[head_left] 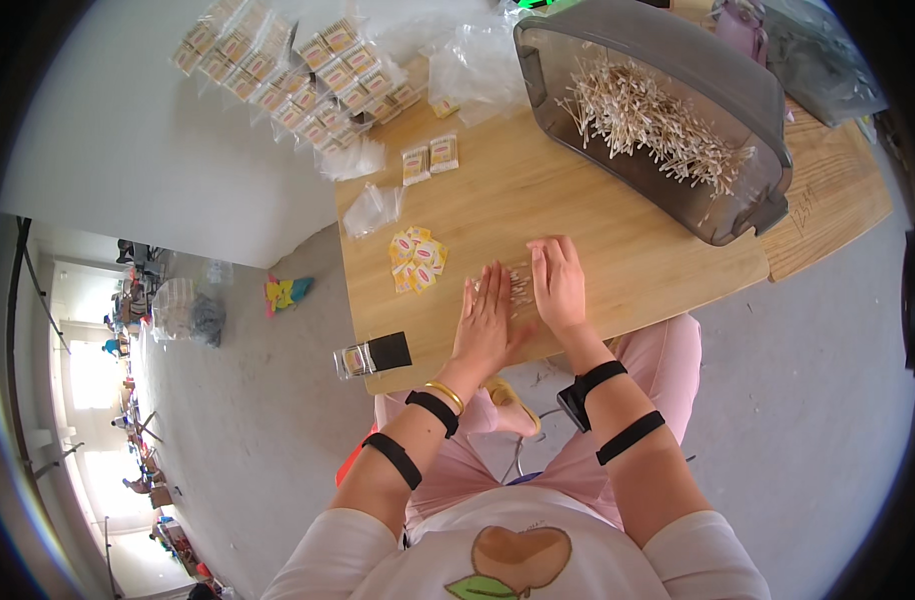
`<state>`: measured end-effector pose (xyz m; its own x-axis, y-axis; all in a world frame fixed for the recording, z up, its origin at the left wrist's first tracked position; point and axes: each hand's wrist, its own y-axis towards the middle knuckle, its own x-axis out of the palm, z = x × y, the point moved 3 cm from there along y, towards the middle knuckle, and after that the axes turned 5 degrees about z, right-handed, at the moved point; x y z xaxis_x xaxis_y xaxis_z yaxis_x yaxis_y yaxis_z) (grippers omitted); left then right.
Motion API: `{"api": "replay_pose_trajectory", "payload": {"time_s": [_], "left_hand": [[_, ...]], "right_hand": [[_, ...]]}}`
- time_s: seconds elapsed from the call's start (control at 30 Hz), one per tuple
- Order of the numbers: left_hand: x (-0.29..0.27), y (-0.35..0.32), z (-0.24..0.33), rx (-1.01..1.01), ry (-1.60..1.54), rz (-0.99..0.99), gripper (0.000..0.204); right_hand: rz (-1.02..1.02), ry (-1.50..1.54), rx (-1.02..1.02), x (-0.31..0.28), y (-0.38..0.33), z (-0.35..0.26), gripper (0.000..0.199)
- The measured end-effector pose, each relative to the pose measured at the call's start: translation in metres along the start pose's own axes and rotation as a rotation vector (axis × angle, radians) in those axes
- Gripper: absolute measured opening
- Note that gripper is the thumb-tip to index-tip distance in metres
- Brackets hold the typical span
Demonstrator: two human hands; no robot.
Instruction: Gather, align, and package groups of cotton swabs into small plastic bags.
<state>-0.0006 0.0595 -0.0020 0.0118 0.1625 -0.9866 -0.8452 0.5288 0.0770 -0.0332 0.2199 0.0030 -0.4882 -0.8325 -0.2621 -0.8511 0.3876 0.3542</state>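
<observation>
A small bunch of cotton swabs [520,284] lies on the wooden table [618,250] between my two hands. My left hand [485,318] rests at the left side of the bunch, fingers stretched out, its thumb blurred. On the other side stands my right hand [558,282], fingers straight and close together, its palm toward the swabs. Neither hand is wrapped round anything. Part of the bunch is hidden behind the left fingers. Just left of my left hand is a pile of yellow and white printed cards [418,260].
A grey plastic bin [668,210] with many loose swabs stands at the back right. Filled swab packs [431,159] and clear bags [375,210] lie farther back left. A black block with a small pack [356,360] sits at the near left corner. More packs [343,70] lie beyond.
</observation>
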Motion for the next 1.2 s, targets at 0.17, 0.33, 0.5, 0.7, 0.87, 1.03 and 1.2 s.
{"api": "replay_pose_trajectory", "payload": {"time_s": [0.17,0.33,0.5,0.7,0.87,1.03,1.2], "left_hand": [[-0.008,-0.015,0.005,0.047,-0.031,-0.044,0.099],[-0.007,-0.019,0.005,0.036,-0.02,-0.022,0.1],[-0.007,-0.024,0.01,0.024,0.025,-0.042,0.1],[-0.009,-0.02,0.007,0.037,0.001,-0.017,0.099],[-0.017,-0.014,0.008,0.087,0.056,-0.055,0.097],[-0.01,-0.022,0.007,0.136,-0.054,-0.095,0.094],[-0.011,-0.03,0.01,0.148,-0.063,-0.099,0.093]], "right_hand": [[-0.007,-0.001,0.026,0.0,-0.001,0.0,0.018],[-0.012,0.002,0.009,0.001,-0.001,0.001,0.018],[0.005,0.017,0.031,0.0,-0.001,0.0,0.017],[0.005,0.031,0.031,0.0,-0.001,-0.001,0.019],[0.007,0.036,0.01,-0.001,-0.001,0.003,0.021],[-0.006,0.026,0.007,0.0,-0.003,0.0,0.021],[0.003,0.025,0.011,-0.001,-0.001,0.001,0.02]]}}
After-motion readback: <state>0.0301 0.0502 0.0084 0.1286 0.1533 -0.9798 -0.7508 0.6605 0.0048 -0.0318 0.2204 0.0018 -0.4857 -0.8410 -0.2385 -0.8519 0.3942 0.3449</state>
